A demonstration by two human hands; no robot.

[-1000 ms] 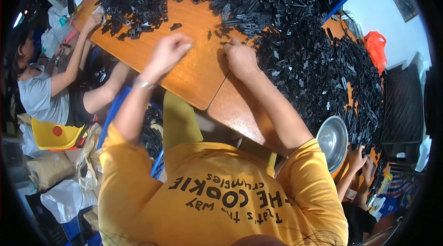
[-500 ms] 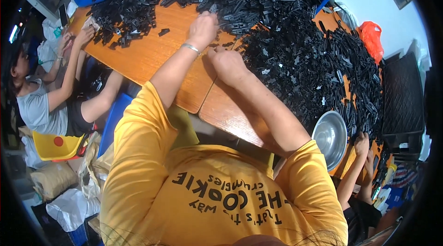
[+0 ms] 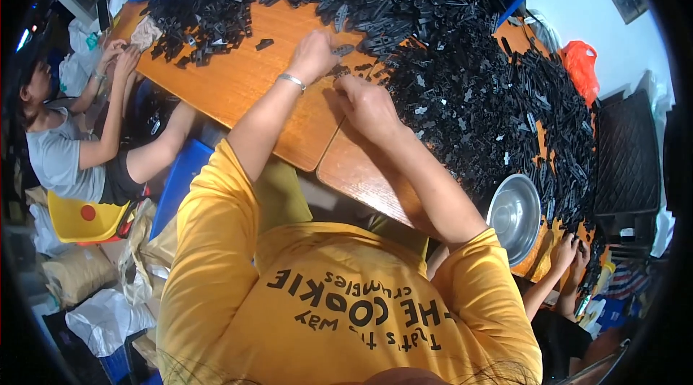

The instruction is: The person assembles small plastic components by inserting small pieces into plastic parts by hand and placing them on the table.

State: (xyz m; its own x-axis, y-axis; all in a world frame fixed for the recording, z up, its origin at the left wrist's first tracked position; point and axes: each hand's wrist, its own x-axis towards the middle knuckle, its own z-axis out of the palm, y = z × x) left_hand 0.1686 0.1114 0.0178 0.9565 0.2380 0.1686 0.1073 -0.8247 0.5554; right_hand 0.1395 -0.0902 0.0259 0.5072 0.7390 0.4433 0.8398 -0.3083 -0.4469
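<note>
Wooden tabletop (image 3: 289,27), black piece (image 3: 344,50) partly hidden by left hand (image 3: 313,55).

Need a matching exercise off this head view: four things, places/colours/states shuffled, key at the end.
Things
1. left hand
2. bowl
3. red-orange bag
4. left co-worker's shirt

Descriptions
A. pale grey
B. beyond the heap of black parts, near the white wall
C. holding a dark oval part
D. shiny metal, to the right of the right forearm

Pairs: 1-C, 2-D, 3-B, 4-A
</note>
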